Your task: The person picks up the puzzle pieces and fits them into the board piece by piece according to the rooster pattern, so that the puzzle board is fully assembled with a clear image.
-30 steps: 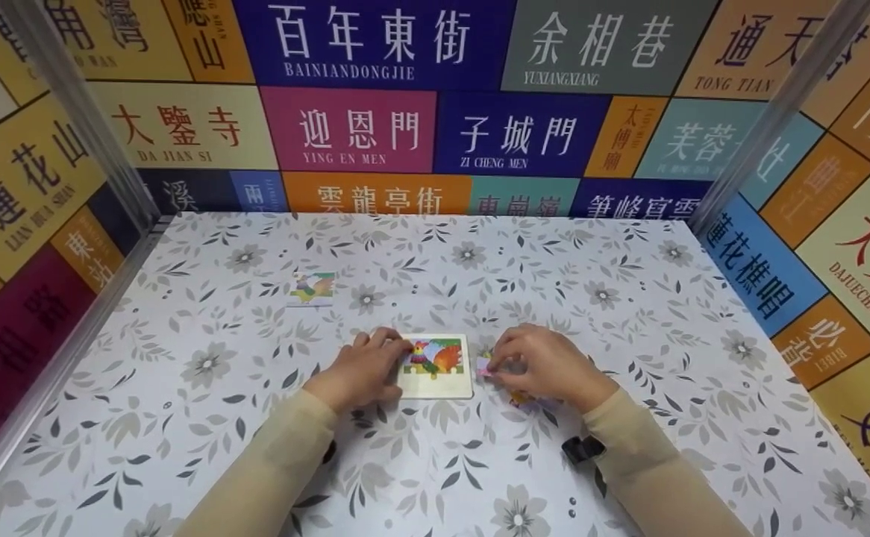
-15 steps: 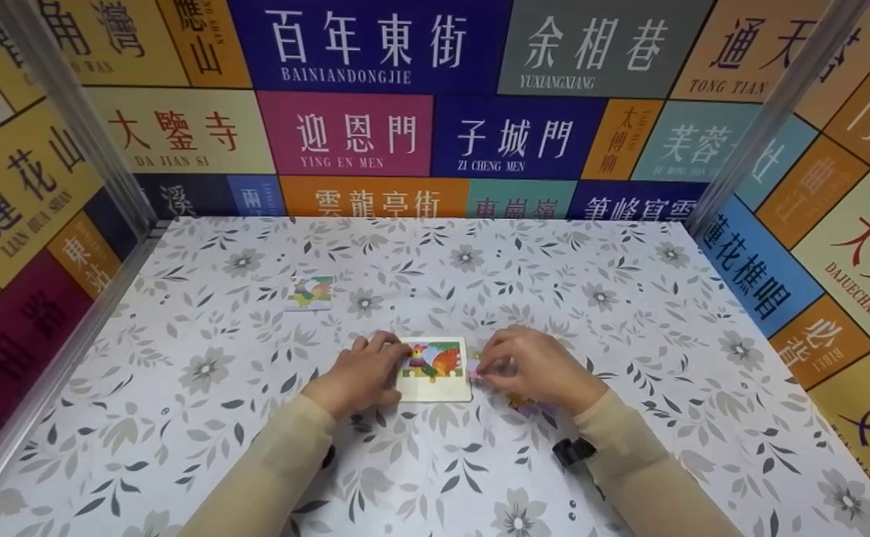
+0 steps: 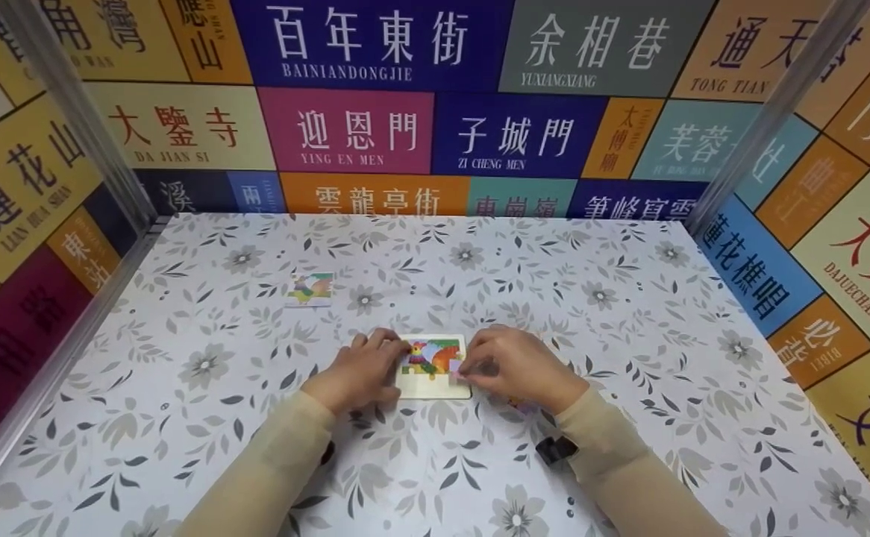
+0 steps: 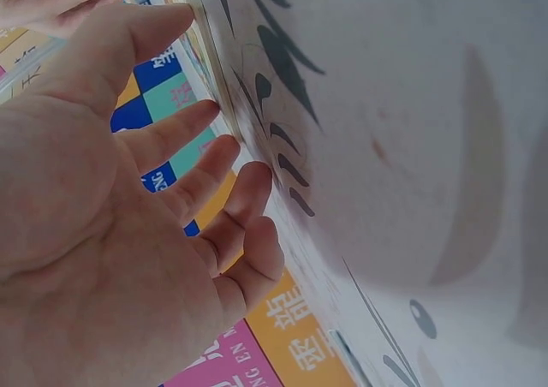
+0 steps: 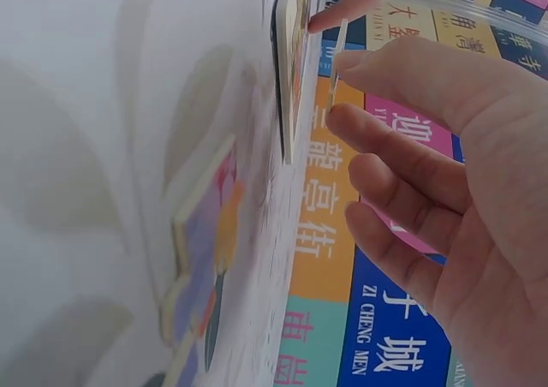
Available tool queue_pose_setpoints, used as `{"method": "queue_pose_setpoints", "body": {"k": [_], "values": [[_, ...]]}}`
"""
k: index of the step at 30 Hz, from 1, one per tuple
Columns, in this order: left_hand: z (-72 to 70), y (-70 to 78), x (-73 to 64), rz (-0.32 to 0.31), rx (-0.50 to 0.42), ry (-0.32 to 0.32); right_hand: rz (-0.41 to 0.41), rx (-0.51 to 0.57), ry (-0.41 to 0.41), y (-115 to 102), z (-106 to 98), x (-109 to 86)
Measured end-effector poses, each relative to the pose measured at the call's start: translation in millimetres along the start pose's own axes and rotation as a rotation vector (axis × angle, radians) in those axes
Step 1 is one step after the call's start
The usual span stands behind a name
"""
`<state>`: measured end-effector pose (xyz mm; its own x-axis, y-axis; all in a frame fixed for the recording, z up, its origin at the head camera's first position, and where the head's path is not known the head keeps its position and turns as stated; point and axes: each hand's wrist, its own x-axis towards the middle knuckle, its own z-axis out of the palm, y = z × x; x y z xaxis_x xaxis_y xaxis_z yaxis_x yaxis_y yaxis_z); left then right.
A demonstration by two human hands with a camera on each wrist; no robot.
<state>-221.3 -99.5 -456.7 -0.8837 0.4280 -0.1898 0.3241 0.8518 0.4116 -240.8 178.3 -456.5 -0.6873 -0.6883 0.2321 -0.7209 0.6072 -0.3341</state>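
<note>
A small puzzle tray point(image 3: 435, 390) with a cream frame lies on the tabletop between both hands. Its upper part shows a colourful rooster picture; the lower strip is bare. My left hand point(image 3: 357, 375) rests at the tray's left side, fingers loosely extended, one fingertip on its surface in the right wrist view. Over the tray's right side, my right hand point(image 3: 518, 367) pinches a thin puzzle piece point(image 5: 339, 62) between thumb and index finger. That piece stands on edge above the tray in the right wrist view. Loose puzzle pieces point(image 5: 205, 224) lie below the right hand, mostly hidden from the head view.
A square block of joined puzzle pieces or a picture card point(image 3: 310, 289) lies farther back on the left. A white leaf-patterned cloth point(image 3: 480, 485) covers the table. Panels with large lettering point(image 3: 375, 45) stand behind and along both sides.
My right hand has moved left with its puzzle piece, from beside the tray to over its right edge. The left hand has stayed in place.
</note>
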Motion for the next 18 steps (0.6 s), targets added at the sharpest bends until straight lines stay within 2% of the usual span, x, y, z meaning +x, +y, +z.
{"method": "queue_pose_setpoints", "body": {"k": [5,18], "values": [[0.4,-0.6,-1.7,0.027,0.011,0.024,-0.032,-0.005,0.002,-5,4,5.1],[-2.0,2.4,-0.4,-0.017,0.062,0.004,-0.046,-0.019,-0.024,-13,12,12.4]]}}
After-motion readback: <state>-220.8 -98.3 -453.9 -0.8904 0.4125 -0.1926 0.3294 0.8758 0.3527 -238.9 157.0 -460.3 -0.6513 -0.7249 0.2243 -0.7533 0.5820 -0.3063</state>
